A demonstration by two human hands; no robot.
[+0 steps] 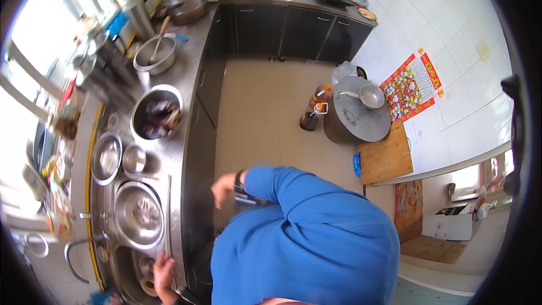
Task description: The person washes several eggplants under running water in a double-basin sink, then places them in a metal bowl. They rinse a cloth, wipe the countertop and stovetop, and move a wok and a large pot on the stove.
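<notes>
My left hand (164,277) is at the front rim of the steel sink (127,269), its fingers slightly apart and nothing seen in them. Whether it presses on the rim is unclear. My right hand (223,189), blurred and with a dark band on the wrist, hangs in front of the counter; its fingers point down and are partly hidden. Beyond my left hand, a large steel basin (120,216) sits over the sink with a shiny wet-looking bottom. Small round items (147,286) lie in the lower bowl, under the curved faucet (70,258).
On the counter stand a pot of dark food pieces (159,114), an oval bowl (106,159), a small steel bowl (134,160) and a basin with a spoon (156,56). Bottles (311,116), a big lidded pot (353,114) and a cutting board (383,154) are along the right wall.
</notes>
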